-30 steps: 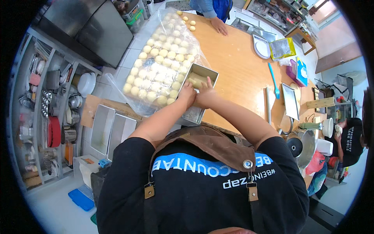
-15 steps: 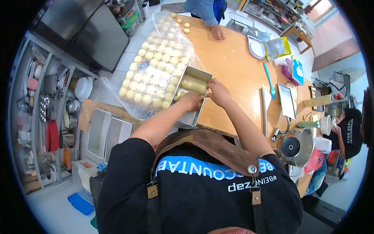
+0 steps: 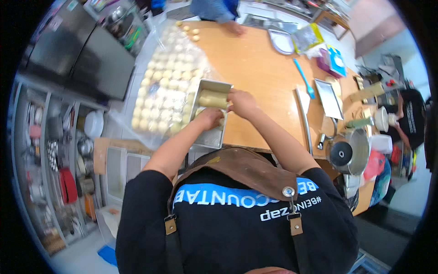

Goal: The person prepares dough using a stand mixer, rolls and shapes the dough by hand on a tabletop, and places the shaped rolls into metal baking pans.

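A rectangular metal loaf pan (image 3: 206, 138) stands at the table's near edge. Across its far end lies a smooth, pale dough roll (image 3: 213, 98). My left hand (image 3: 210, 118) reaches down into the pan, fingers closed around a second piece of dough (image 3: 199, 111), which it mostly covers. With bent fingers, my right hand (image 3: 242, 103) grips the pan's right wall beside the rolls. Just left of the pan, rows of round dough balls (image 3: 163, 98) lie under a clear plastic sheet (image 3: 123, 122).
Opposite me, another person's hand (image 3: 234, 28) rests at the table edge. A white scale (image 3: 282, 42), blue spatula (image 3: 305, 80), metal tray (image 3: 328, 99) and steel mixing bowl (image 3: 359, 151) are to the right. More pans (image 3: 116, 171) stand at lower left. Someone works at far right.
The whole view has shifted, so the table and pan appear farther left. My left hand stays in the pan on the dough and my right hand at its right wall.
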